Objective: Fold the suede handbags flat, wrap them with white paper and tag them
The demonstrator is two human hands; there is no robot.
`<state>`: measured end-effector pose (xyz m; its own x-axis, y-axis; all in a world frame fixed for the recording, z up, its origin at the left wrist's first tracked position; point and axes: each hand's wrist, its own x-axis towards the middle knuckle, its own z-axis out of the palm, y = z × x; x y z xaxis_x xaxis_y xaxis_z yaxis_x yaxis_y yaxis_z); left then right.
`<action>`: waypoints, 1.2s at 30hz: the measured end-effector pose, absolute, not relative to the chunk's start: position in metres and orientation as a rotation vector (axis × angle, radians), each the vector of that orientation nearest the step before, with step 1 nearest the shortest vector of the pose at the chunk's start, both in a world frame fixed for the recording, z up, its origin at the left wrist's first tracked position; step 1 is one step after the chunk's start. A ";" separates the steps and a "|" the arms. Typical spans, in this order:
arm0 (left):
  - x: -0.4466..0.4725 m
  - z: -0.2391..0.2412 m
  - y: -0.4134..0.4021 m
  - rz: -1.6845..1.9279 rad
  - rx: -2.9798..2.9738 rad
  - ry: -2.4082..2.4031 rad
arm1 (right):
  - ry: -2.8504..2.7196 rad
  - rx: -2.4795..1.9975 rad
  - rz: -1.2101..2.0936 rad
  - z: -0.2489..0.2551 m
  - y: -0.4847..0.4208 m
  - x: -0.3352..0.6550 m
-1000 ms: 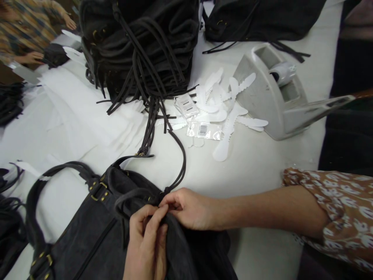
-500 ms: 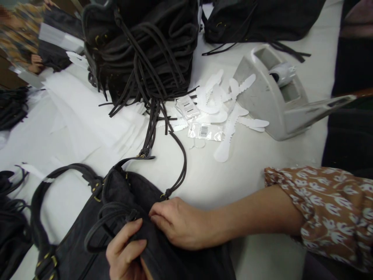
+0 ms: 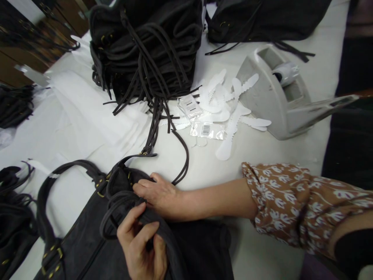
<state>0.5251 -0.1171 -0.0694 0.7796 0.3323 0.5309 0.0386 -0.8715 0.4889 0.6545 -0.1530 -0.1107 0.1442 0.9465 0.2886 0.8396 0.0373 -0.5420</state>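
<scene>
A dark grey handbag with a looped handle and brass-coloured fittings lies at the bottom of the head view. My left hand has its fingers curled around the bag's edge, beside a bundle of looped dark cord. Farther up the same edge, my right hand grips the bag with bent fingers, and its fingertips are partly hidden by the fabric. A knotted dark cord tassel extends from the bag's upper end across the table.
A stack of similar dark bags stands behind, with another dark bag at the back right. White paper cutouts, a barcode packet and a grey tape dispenser lie on the white table. White sheets spread leftward.
My right hand has moved left and up along the bag's edge. My left hand has shifted slightly right. The other person at the upper left has dropped out of view.
</scene>
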 end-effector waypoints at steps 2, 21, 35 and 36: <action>0.525 -0.069 -0.115 0.811 2.555 0.239 | -1.751 -1.799 0.238 -0.112 -0.150 0.660; 0.529 -0.068 -0.115 0.597 2.531 0.223 | -1.862 -1.388 0.766 -0.085 -0.246 0.680; 0.533 -0.067 -0.122 0.213 2.457 0.345 | -1.383 -1.039 1.317 -0.072 -0.309 0.684; 0.534 -0.065 -0.126 0.246 2.397 0.398 | -1.390 -1.075 1.270 -0.074 -0.310 0.679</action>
<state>0.5343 -0.1261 -0.0653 0.9351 0.3475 0.0697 0.2177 -0.7183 0.6608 0.6794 -0.3096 -0.0741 -0.1780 0.9811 0.0762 0.0121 0.0796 -0.9968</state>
